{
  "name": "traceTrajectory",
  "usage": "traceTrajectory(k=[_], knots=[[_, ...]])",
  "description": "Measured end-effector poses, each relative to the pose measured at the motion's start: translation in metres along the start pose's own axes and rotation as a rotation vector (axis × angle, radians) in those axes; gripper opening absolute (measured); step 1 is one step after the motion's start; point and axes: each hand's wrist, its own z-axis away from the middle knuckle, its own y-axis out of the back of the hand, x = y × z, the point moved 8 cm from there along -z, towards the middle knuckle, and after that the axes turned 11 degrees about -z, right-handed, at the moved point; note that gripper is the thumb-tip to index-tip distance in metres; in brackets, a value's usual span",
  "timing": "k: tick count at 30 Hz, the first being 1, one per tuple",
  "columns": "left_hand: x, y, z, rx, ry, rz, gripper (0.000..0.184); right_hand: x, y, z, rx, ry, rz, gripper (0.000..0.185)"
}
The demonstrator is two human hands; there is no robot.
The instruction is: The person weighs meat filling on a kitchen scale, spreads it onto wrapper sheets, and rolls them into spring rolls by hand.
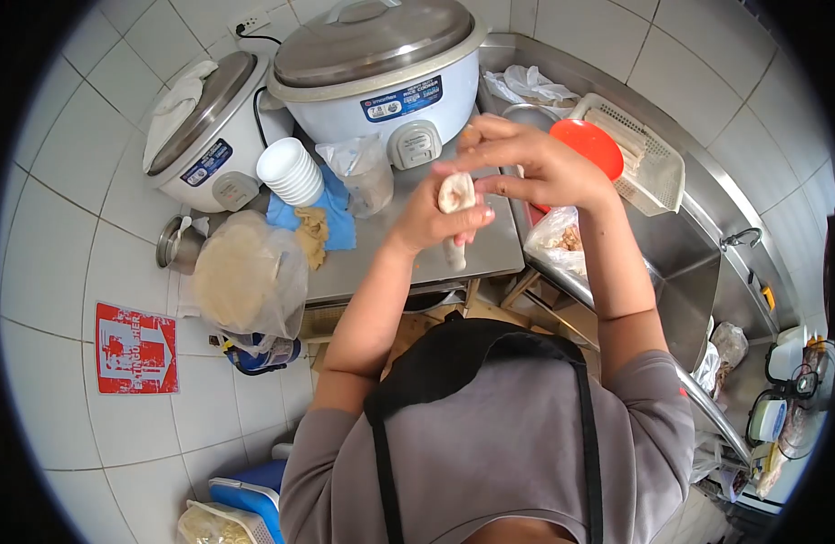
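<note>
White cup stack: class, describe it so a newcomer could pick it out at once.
Start at the large rice cooker by the tiled wall, then look left toward the smaller one. On the metal counter in front, by a blue cloth, leans the white cup stack. Its nested, ringed rims set it apart from the cloudy plastic bag beside it.

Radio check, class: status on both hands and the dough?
Left hand gripping dough piece. Right hand at its top edge. Its middle partly covered by the grip.
</note>
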Motion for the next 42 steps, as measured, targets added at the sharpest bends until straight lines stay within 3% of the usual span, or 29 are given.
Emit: traceTrajectory(k=[1, 4, 8, 14, 15, 21, 27, 30, 33, 36, 38, 42], knots=[[0.007, -0.008, 0.002, -0.05, 0.064, -0.014, 0.014, -0.005, -0.002, -0.005, -0.022, 0.051, 0.034, 0.033], [0.004, -0.01, 0.01, -0.158, 0.115, 0.014, 0.017, -0.003, -0.019, -0.013, -0.214, -0.194, -0.091, 0.028], [0.003, 0.009, 0.017, -0.086, 0.134, -0.085, 0.017, -0.015, -0.029, -0.02, -0.224, -0.06, 0.067, 0.022], [0.02, 0.019, 0.022, -0.018, 0.053, -0.198, 0.013, -0.002, -0.039, -0.042, -0.304, -0.056, 0.041, 0.022], [0.021, 0.019, 0.023, -0.019, 0.057, -0.226, 0.014, 0.003, -0.041, -0.046, -0.331, -0.133, 0.051, 0.023], [0.021, 0.021, 0.025, 0.018, 0.041, -0.247, 0.015, 0.007, -0.06, -0.068, -0.461, -0.097, 0.26, 0.011], [0.005, 0.043, 0.032, 0.143, 0.047, -0.191, 0.013, 0.019, -0.084, -0.079, -0.411, -0.068, 0.738, 0.012], [0.0, 0.07, 0.034, 0.293, -0.004, -0.16, 0.01, 0.029, -0.074, -0.082, -0.264, -0.285, 0.732, 0.011], [0.018, 0.085, 0.036, 0.429, -0.038, -0.202, 0.007, 0.023, -0.053, -0.076, -0.025, -0.324, 0.355, 0.016], [0.038, 0.091, 0.037, 0.568, -0.115, -0.335, 0.006, 0.004, -0.06, -0.075, 0.034, 0.011, 0.469, 0.024], [0.033, 0.101, 0.036, 0.605, -0.157, -0.397, 0.007, 0.006, -0.064, -0.073, 0.063, 0.022, 0.491, 0.027], [0.026, 0.092, 0.034, 0.505, -0.012, -0.161, 0.009, 0.025, -0.052, -0.065, 0.084, 0.038, 0.35, 0.033]])
